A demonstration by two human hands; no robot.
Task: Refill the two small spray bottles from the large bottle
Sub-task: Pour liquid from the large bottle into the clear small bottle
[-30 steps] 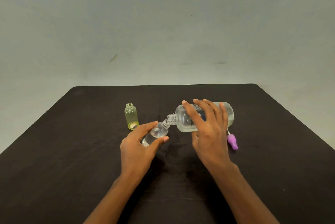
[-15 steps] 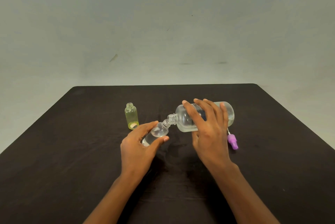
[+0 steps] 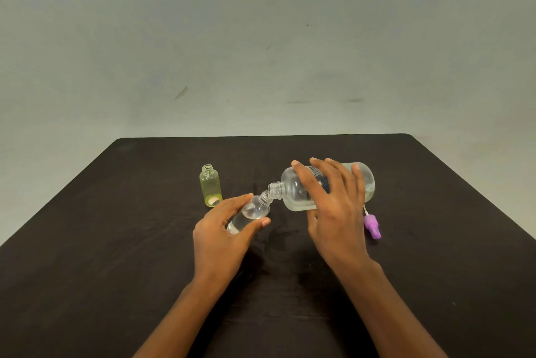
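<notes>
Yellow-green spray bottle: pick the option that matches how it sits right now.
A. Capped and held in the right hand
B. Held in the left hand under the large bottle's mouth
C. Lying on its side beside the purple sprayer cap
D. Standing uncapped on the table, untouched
D. The yellow-green spray bottle stands upright on the table with bare neck threads, clear of both hands.

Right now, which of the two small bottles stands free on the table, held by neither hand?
The small yellow-green plastic bottle, upright and uncapped at far left. The small clear bottle is tilted in the left hand.
</notes>
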